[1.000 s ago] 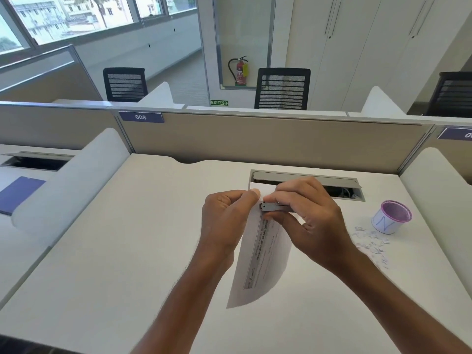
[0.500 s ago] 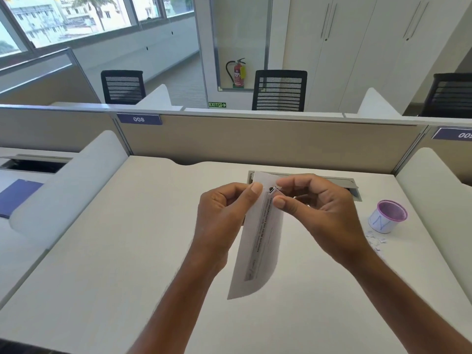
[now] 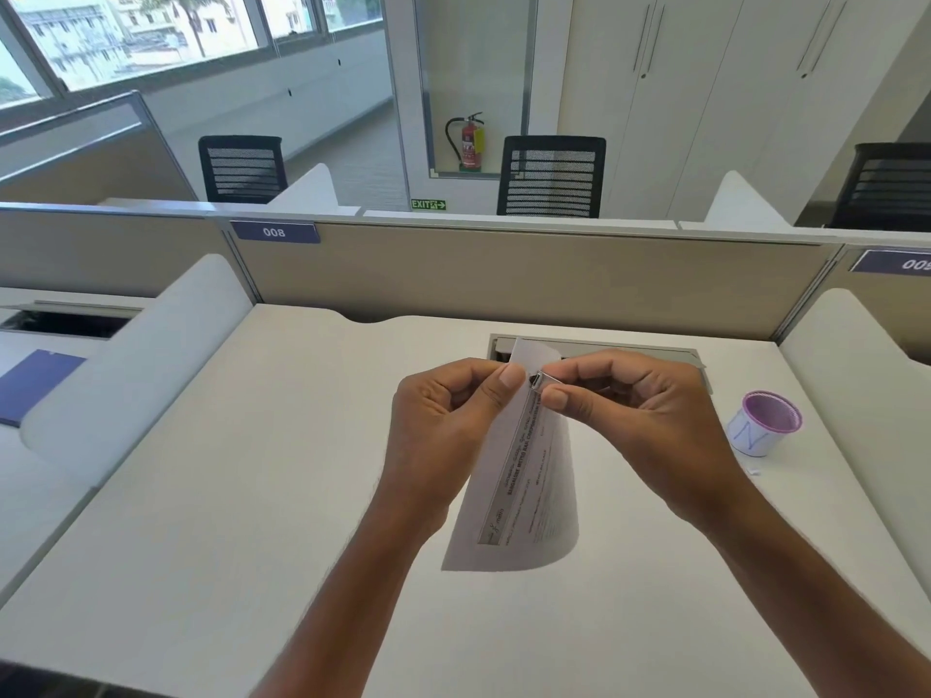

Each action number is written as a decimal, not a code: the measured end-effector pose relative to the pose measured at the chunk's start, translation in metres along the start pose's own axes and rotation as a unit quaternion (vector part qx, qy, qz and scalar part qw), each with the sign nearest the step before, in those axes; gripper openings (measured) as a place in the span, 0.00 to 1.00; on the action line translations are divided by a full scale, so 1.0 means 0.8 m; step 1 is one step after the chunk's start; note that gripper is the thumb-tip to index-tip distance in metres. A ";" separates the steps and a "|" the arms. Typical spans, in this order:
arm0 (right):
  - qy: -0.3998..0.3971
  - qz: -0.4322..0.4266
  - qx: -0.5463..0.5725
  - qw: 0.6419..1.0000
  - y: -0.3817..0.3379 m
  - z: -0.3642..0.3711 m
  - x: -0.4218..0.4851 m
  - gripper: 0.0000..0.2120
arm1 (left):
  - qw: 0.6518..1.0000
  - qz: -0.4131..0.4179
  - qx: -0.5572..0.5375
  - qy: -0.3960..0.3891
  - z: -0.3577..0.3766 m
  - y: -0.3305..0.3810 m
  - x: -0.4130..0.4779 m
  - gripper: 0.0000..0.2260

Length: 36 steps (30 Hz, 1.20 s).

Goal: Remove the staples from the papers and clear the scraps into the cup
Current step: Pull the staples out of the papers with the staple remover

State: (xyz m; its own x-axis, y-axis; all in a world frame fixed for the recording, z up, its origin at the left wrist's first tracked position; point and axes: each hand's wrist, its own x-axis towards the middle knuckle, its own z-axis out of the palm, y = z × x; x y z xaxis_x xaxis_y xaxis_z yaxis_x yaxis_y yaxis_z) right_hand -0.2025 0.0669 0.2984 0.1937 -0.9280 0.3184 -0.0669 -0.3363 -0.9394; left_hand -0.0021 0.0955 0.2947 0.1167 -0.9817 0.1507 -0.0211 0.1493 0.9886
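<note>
White papers (image 3: 524, 476) hang above the counter (image 3: 252, 496), our left hand (image 3: 443, 420) pinching their top corner, our right hand (image 3: 645, 420) clamped on a metal staple remover (image 3: 537, 382) (mid-extraction, we judge). Next: lever the staple free, toward the cup (image 3: 763, 423).

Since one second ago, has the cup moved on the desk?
Cannot tell for sure. The cup sits about as far right of the cable hatch as before; its shift in the picture looks like head camera motion, so probably not.

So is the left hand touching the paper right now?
Touching. The head view shows the left hand pinching the paper at its top corner, thumb pressed against the sheet.
</note>
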 end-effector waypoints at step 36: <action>-0.003 0.100 0.078 0.992 -0.015 0.009 -0.007 0.10 | 0.994 0.071 0.075 0.039 0.004 -0.023 -0.008 0.11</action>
State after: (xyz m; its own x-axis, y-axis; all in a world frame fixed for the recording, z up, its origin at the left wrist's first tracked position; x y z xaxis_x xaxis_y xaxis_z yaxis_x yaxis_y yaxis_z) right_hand -0.1960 0.0771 0.3074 0.1978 -0.9725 0.1228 0.0475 -0.1156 -0.9922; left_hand -0.0059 0.0988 0.2754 0.1779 -0.9391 0.2939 -0.1908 0.2601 0.9465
